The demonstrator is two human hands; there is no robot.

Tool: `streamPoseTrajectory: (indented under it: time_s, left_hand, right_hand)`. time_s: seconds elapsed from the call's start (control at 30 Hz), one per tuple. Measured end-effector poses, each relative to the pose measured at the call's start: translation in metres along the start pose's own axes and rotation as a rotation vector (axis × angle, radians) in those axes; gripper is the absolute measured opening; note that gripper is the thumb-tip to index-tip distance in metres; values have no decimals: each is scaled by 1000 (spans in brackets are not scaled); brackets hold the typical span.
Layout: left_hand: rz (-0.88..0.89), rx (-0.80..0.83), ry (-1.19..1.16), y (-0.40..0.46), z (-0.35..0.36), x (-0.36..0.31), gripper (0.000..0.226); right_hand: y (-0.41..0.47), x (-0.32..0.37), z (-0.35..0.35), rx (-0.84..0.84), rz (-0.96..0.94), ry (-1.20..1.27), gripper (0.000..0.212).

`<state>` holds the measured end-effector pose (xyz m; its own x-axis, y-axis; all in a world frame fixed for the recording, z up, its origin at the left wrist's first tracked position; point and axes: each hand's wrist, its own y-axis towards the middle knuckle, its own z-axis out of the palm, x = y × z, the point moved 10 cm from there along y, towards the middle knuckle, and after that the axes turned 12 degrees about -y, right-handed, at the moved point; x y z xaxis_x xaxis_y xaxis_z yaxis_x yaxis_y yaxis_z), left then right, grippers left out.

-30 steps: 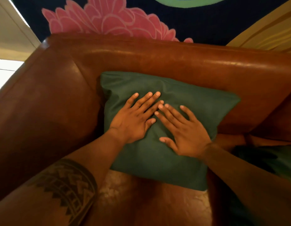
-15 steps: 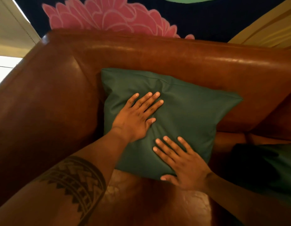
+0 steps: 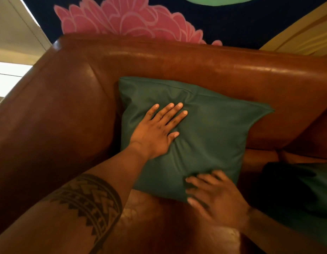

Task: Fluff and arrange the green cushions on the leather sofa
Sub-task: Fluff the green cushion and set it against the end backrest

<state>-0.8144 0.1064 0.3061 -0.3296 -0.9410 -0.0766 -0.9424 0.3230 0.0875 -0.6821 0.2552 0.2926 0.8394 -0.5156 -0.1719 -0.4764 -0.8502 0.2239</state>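
A dark green cushion [image 3: 210, 129] leans against the backrest in the left corner of the brown leather sofa [image 3: 177, 61]. My left hand [image 3: 157, 131] lies flat on the cushion's left half, fingers spread and pressing a dent into the fabric. My right hand [image 3: 214, 198] is at the cushion's lower front edge, fingers apart and motion-blurred, resting over the bottom corner area. A second green cushion [image 3: 298, 187] lies on the seat at the right, mostly in shadow.
The sofa's left armrest [image 3: 49, 116] rises close beside the cushion. Behind the sofa hangs a dark wall cloth with a large pink flower [image 3: 126, 17]. A yellow band [image 3: 305, 33] crosses the upper right. Bare seat leather [image 3: 149, 226] shows in front.
My right hand has slid down from the cushion's middle to its lower front edge. My left hand has stayed flat on the left half. The cushion has barely shifted.
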Motion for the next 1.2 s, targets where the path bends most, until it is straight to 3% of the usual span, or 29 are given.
streamPoseTrajectory:
  time_s: [0.07, 0.13, 0.2, 0.33, 0.87, 1.03, 1.2]
  left_hand:
    - [2, 1, -12, 1, -1, 0, 67]
    - [8, 13, -24, 1, -1, -1, 68]
    - [8, 33, -24, 1, 0, 0, 70]
    - [0, 10, -27, 2, 1, 1, 69]
    - [114, -162, 15, 10, -27, 16, 69]
    - [-4, -252, -52, -8, -13, 22, 77]
    - [-13, -274, -70, -27, -2, 25, 82]
  right_hand:
    - [43, -27, -26, -131, 105, 18, 25]
    - [86, -63, -33, -168, 302, -58, 42]
    - [119, -93, -25, -72, 480, -120, 63]
    - [135, -117, 12, 142, 631, -156, 76]
    - [126, -124, 17, -49, 644, -193, 72]
    - [122, -122, 20, -62, 623, -231, 71]
    - [121, -118, 27, -75, 610, -251, 72]
